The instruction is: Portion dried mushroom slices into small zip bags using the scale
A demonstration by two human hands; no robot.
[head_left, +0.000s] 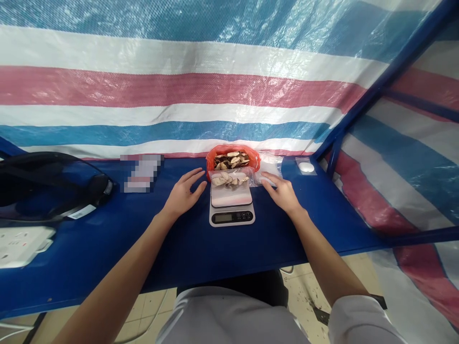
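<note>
**Bag of slices on scale, both hands open either side**

Kitchen scale (231, 198) sits near mid-length of the blue tabletop (193, 253), nearer the far edge than the near edge, display toward the near edge. Digits not readable. Clear bag (246, 172) with dried slices (229, 180) lies across the far part of the scale's plate.

Left hand (185, 193): spread, thumb apart from fingers, left of the scale. Fingertips just beside the red bag; contact, can't tell.

Right hand (285, 195): also spread, right of the scale, fingertips at the loose clear plastic (270, 165). Can't tell if they press on it.

Red bag (255, 157) stands open directly behind the scale, by the far edge, more dried slices inside. Loose plastic lies just to its right.

Far right corner: white round thing (306, 167) in a small clear packet.

Left end: black strap gear (96, 188) near the far left corner, white power strip (21, 246) closer to the near edge. Pixelated item (141, 174) by the far edge, between that gear and the left hand. Striped sheet (179, 91) hangs behind the far edge.
</note>
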